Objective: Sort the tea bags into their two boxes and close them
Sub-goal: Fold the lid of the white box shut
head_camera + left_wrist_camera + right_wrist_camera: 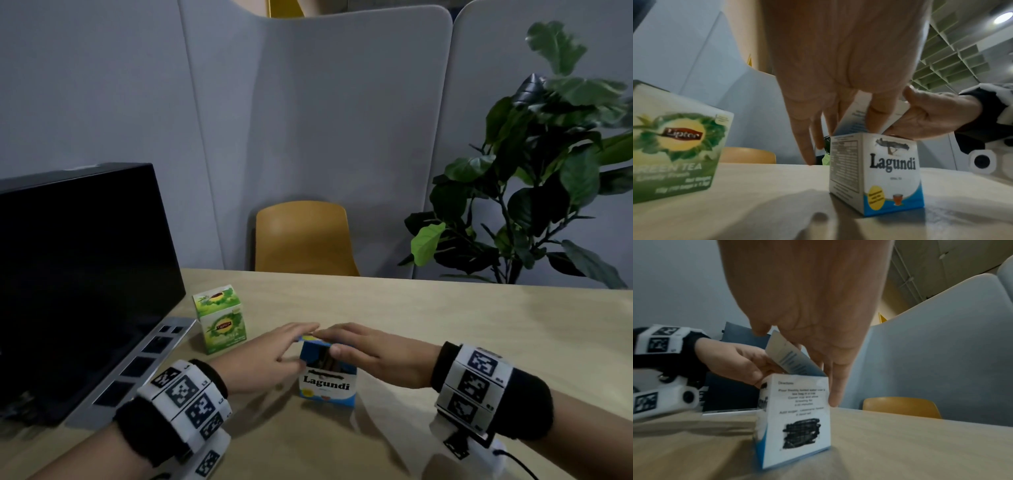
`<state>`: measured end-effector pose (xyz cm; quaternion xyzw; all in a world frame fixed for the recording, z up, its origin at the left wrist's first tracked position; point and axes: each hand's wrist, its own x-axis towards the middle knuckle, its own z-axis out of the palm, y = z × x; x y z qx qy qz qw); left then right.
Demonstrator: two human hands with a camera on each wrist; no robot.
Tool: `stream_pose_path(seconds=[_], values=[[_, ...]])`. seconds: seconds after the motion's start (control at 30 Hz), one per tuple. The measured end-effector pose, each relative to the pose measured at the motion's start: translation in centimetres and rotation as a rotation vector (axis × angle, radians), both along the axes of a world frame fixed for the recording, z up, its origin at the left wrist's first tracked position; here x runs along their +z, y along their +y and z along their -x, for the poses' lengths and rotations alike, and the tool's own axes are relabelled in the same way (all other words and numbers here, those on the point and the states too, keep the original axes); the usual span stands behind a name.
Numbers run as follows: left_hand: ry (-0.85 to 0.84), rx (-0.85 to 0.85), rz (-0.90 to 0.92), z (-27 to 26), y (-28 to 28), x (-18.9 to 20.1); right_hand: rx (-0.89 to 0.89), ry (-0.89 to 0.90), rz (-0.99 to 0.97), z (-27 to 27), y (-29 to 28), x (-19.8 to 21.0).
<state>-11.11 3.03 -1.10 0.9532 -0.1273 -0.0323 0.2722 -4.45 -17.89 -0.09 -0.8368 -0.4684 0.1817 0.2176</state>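
The white and blue Lagundi box (327,387) stands on the table (462,325) between my hands. Its blue lid (308,338) is tilted half down, and dark tea bags (325,362) show in the gap under it. My left hand (274,349) reaches in from the left, its straight fingers lying on the lid (855,116). From the right, my right hand (373,353) also lays straight fingers on the lid (789,356), with its thumb at the box's front top edge. The green Lipton box (221,318) stands closed to the left.
An open laptop (78,274) with a dark screen fills the left of the table, close behind the green box (674,142). A yellow chair (303,240) stands beyond the far edge, with a leafy plant (534,188) at the right. Grey partitions stand behind.
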Motion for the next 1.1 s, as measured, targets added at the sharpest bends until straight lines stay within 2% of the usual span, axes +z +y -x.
stream_pose_path(seconds=[0.17,0.3,0.43,0.57,0.77,0.93,1.1], values=[[0.097,-0.048,-0.051,0.6,-0.6,0.4,0.000,-0.134,0.155,0.6,0.4,-0.1],[0.109,-0.059,-0.080,0.4,-1.3,0.2,0.017,-0.202,0.156,1.1,0.5,-0.2],[0.106,-0.063,-0.104,0.3,-1.0,0.3,-0.017,-0.038,0.075,1.2,0.7,-0.2],[0.007,-0.028,-0.147,0.3,-1.0,0.2,-0.051,-0.032,0.061,1.2,1.1,0.0],[0.128,-0.013,-0.098,0.2,-0.8,0.4,-0.026,-0.215,0.129,1.3,1.1,-0.1],[0.246,-0.077,-0.055,0.3,-0.5,1.2,0.013,-0.264,0.210,1.2,1.1,-0.2],[0.235,-0.094,-0.155,0.5,-1.1,0.9,0.057,-0.400,0.283,1.4,1.1,-0.3]])
